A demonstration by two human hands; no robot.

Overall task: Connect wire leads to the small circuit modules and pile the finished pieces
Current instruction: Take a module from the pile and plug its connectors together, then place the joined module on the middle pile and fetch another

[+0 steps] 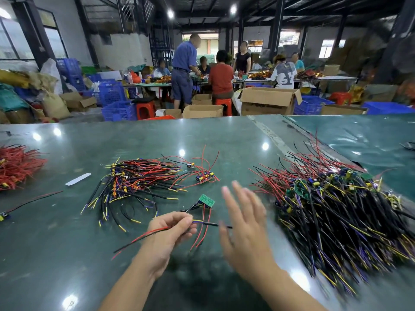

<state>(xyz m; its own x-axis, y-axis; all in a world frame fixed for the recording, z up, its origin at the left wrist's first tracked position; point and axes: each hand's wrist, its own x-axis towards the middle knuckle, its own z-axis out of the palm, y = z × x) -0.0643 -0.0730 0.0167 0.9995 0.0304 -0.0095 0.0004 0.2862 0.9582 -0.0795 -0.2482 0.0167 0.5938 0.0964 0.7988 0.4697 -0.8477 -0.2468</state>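
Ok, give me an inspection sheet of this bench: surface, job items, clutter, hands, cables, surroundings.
Surface: dark green table, glossy, with lamp reflections.
Job's things: green circuit module with leads, raised just above the table; large pile of wired modules at right; bundle of leads centre left; small cluster of modules behind.
Clutter: white paper strip; red wire heap at far left.
Grippers: left hand pinches the module's wires; right hand open, blurred, holding nothing.
Cables: loose red and black wire at left.
Surroundings: workers at a far table, cardboard boxes, blue crates.
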